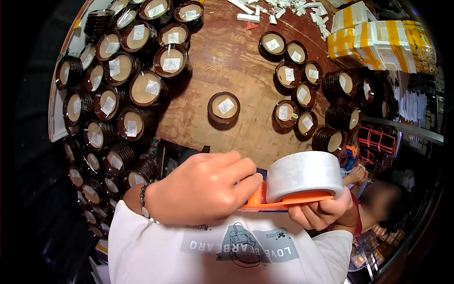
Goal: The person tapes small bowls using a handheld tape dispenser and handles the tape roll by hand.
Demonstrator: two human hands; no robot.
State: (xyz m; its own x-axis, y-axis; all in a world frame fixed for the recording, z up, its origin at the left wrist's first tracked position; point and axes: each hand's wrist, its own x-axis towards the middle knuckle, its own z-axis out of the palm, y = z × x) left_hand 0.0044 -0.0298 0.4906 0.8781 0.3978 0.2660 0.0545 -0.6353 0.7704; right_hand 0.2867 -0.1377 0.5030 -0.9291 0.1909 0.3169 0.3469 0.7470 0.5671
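My right hand [324,210] is closed around an orange tape dispenser [307,197], gripping it from below and at its right end. A wide roll of clear tape [305,173] sits in the dispenser. At the dispenser's left end is my left hand [203,184], back up and fingers curled closed against the orange part; what its fingertips pinch, if anything, is hidden. Beyond my hands, a single round dark-rimmed dish with a tan face and a white label [224,108] lies on the wooden table [208,57].
Many stacks of similar dishes [137,90] fill the left side. More dishes [288,75] stand at the right. White foam boxes with yellow tape [378,45] and broken foam bits [302,9] are at the back. Another person [378,203] is at the right.
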